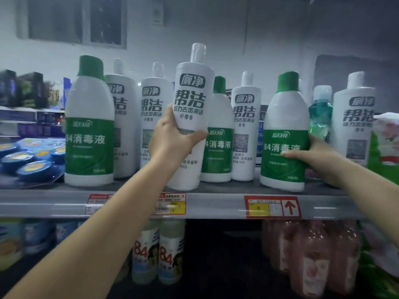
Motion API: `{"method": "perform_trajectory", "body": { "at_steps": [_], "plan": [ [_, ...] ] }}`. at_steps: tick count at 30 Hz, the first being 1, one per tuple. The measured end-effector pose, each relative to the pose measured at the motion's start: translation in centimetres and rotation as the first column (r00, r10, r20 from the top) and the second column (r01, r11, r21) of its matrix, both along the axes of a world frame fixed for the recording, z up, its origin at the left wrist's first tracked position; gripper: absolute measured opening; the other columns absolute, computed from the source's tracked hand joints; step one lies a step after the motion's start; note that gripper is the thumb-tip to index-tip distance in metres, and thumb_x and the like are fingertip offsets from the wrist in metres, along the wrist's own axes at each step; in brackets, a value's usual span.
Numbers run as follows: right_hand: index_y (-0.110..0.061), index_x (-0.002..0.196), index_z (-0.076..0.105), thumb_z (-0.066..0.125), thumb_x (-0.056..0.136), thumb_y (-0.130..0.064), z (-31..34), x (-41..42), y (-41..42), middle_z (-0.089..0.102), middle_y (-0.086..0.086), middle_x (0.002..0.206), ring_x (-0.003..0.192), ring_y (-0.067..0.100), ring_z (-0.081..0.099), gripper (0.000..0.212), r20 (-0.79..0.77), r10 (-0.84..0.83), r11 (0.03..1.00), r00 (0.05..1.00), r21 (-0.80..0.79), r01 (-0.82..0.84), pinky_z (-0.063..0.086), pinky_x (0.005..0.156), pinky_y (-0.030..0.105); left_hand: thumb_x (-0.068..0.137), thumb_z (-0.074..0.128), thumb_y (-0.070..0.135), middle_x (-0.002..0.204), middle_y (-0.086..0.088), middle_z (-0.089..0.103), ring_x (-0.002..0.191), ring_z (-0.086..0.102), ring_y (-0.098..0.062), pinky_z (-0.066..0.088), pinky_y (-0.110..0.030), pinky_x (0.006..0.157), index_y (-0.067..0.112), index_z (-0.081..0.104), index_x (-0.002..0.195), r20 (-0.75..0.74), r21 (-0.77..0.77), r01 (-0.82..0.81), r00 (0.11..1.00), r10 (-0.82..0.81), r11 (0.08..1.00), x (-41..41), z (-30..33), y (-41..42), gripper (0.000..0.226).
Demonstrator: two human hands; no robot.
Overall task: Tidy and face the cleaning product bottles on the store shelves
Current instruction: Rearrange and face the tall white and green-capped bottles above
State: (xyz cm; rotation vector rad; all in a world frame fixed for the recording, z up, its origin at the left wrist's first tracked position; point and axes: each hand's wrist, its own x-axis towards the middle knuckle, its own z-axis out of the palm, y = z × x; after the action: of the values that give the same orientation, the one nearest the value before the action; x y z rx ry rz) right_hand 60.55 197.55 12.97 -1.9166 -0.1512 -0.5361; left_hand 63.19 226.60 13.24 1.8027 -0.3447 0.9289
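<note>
Left hand [172, 137] grips the tall white toilet-cleaner bottle [191, 117] mid-body, tilted at the shelf's [216, 206] front edge; right hand [311, 156] clasps the green-capped 84 disinfectant bottle [285, 134] at three o'clock. Both look full, heavy, slick plastic; hold the waist

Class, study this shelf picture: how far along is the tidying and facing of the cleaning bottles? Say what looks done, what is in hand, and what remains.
Done: the green-capped bottle at far left stands upright, label forward. In hand: the left hand grips a tilted white bottle, while the right hand holds a green-labelled bottle leaning at the shelf edge. Left: both need setting straight, and white and green bottles are mixed along the row.
</note>
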Motion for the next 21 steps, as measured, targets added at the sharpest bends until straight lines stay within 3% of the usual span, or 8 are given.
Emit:
{"method": "perform_trajectory", "body": {
  "at_steps": [3, 9, 12, 15, 18, 21],
  "plan": [
    [-0.019, 0.115, 0.049, 0.068, 0.077, -0.006, -0.1, -0.1, -0.2, 0.065, 0.003, 0.103, 0.095, 0.023, 0.063, 0.044, -0.025, 0.025, 1.0, 0.999, 0.005, -0.024, 0.049, 0.088, 0.041, 0.061, 0.078, 0.045, 0.1, 0.008, 0.063, 0.088, 0.061, -0.015, 0.053, -0.035, 0.072, 0.028, 0.046, 0.111, -0.033, -0.048, -0.026, 0.999, 0.024, 0.999, 0.5, -0.2, 1.0, 0.061],
    [-0.02, 0.119, 0.05, 0.073, 0.071, -0.018, -0.6, 0.0, -0.3, 0.064, 0.004, 0.106, 0.095, 0.022, 0.063, 0.053, -0.017, -0.009, 1.0, 1.0, -0.029, 0.009, 0.049, 0.083, 0.037, 0.055, 0.073, 0.057, 0.107, 0.005, 0.06, 0.097, 0.058, -0.019, 0.052, -0.045, 0.082, 0.026, 0.041, 0.123, -0.03, -0.012, -0.077, 0.997, 0.076, 0.997, 1.2, -0.3, 1.2, 0.081],
    [-0.022, 0.127, 0.044, 0.072, 0.067, -0.044, -0.7, -0.2, -0.2, 0.057, 0.006, 0.124, 0.112, 0.022, 0.055, 0.07, 0.238, -0.207, 0.967, 0.949, -0.095, 0.235, 0.046, 0.094, 0.043, 0.057, 0.074, 0.055, 0.106, 0.006, 0.06, 0.095, 0.058, -0.019, 0.052, -0.046, 0.082, 0.027, 0.04, 0.123, -0.03, -0.029, -0.084, 0.996, 0.083, 0.996, 1.6, -0.4, 1.1, 0.08],
    [-0.01, 0.13, 0.041, 0.052, 0.077, -0.039, 0.8, -1.2, 1.7, 0.05, 0.007, 0.128, 0.113, 0.017, 0.047, 0.061, 0.59, -0.348, 0.881, 0.729, -0.061, 0.47, 0.04, 0.1, 0.037, 0.06, 0.075, 0.051, 0.103, 0.005, 0.059, 0.092, 0.057, -0.018, 0.052, -0.044, 0.079, 0.027, 0.041, 0.118, -0.012, -0.043, -0.078, 0.997, 0.078, 0.996, 2.0, -0.6, 0.8, 0.072],
    [-0.002, 0.125, 0.043, 0.052, 0.081, -0.026, 2.8, -1.9, 5.3, 0.052, 0.015, 0.123, 0.109, 0.02, 0.047, 0.05, 0.785, -0.308, 0.798, 0.538, -0.095, 0.595, 0.038, 0.094, 0.032, 0.064, 0.073, 0.052, 0.107, 0.004, 0.058, 0.094, 0.056, -0.018, 0.051, -0.039, 0.077, 0.026, 0.038, 0.124, -0.007, -0.028, -0.111, 0.994, 0.11, 0.993, 2.3, -0.9, 0.2, 0.075],
    [0.0, 0.125, 0.044, 0.056, 0.084, -0.018, 4.0, -0.9, 9.6, 0.053, 0.014, 0.122, 0.108, 0.011, 0.041, 0.046, 0.817, -0.154, 0.768, 0.556, -0.255, 0.587, 0.032, 0.093, 0.021, 0.066, 0.071, 0.057, 0.122, 0.003, 0.054, 0.107, 0.053, -0.02, 0.051, -0.042, 0.085, 0.024, 0.028, 0.138, -0.01, -0.005, -0.142, 0.99, 0.142, 0.99, 2.8, -1.1, -0.3, 0.09]
  ]
}}
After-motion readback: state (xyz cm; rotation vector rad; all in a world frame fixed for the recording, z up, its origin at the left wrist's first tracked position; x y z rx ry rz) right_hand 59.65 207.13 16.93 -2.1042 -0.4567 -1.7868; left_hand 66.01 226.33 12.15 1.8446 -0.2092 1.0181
